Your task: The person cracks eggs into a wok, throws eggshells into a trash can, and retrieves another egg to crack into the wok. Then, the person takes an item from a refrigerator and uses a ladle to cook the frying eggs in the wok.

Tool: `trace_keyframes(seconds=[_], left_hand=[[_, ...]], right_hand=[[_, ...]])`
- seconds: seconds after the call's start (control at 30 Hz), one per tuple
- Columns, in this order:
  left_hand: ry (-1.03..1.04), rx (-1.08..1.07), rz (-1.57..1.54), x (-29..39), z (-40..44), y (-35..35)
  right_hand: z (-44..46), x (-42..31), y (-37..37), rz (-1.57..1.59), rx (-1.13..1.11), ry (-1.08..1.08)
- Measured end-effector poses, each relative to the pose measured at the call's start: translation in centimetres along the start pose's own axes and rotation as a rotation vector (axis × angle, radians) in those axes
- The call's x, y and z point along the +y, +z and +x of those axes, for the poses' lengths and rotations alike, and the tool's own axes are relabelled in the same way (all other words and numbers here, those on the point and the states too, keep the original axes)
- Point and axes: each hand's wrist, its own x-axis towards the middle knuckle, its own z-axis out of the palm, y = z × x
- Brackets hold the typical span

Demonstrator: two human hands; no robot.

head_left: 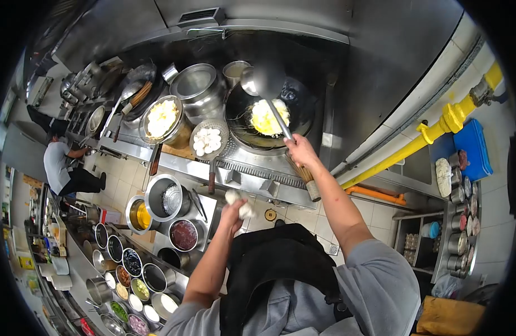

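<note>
My right hand (pixel 303 152) is closed around the handle of a long metal ladle (pixel 278 116). The ladle reaches over a dark wok (pixel 304 115) on the stove, its round bowl toward the far left rim. Yellow and white egg (pixel 263 119) lies in the wok, partly crossed by the handle. Grey blur hides part of the wok's far side. Below the stove's front edge, my left hand (pixel 231 217) is closed on a crumpled white cloth (pixel 246 210), slightly smeared. A bamboo wok brush (pixel 310 187) rests beside my right forearm.
Left of the wok, a perforated strainer (pixel 216 124) holds white pieces; another pot (pixel 178 131) carries yellow-white food. A large metal pot (pixel 193 81) stands behind. Several ingredient containers (pixel 155 277) line the left counter. A yellow pipe (pixel 401 151) runs right. A co-worker (pixel 59 162) stands far left.
</note>
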Motion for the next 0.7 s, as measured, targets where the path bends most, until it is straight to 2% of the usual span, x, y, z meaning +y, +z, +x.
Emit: trace_keyframes(seconds=[0.07, 0.1, 0.27, 0.33, 0.4, 0.47, 0.57, 0.63, 0.7], left_hand=[[0.054, -0.002, -0.063, 0.8, 3.5, 3.1], [-0.006, 0.038, -0.128, 1.3, 5.2, 4.1], [-0.012, -0.121, -0.207, 3.5, 12.7, 9.7], [-0.104, -0.137, -0.211, 4.3, 15.6, 11.1], [-0.102, -0.138, -0.216, 4.6, 17.6, 12.0], [-0.126, -0.016, -0.092, 4.8, 18.2, 13.1], [-0.074, 0.051, -0.025, 3.8, 19.5, 13.6], [-0.021, 0.083, -0.006, 0.9, 25.3, 11.4], [0.028, 0.106, 0.075, 0.7, 26.4, 10.9]], right_hand=[[1.2, 0.1, -1.5, -0.163, 0.078, 0.016], [2.0, 0.4, -1.8, -0.166, 0.078, 0.021], [6.2, 2.8, -2.4, -0.353, 0.327, -0.034], [7.7, 3.1, -2.3, -0.359, 0.314, 0.001], [7.7, 2.6, -2.0, -0.371, 0.3, 0.042], [6.9, 0.9, -1.7, -0.339, 0.236, 0.118], [7.0, 0.3, -0.9, -0.381, 0.25, 0.105], [6.8, -0.2, -0.4, -0.374, 0.262, 0.116], [6.6, -0.5, 0.1, -0.365, 0.279, 0.128]])
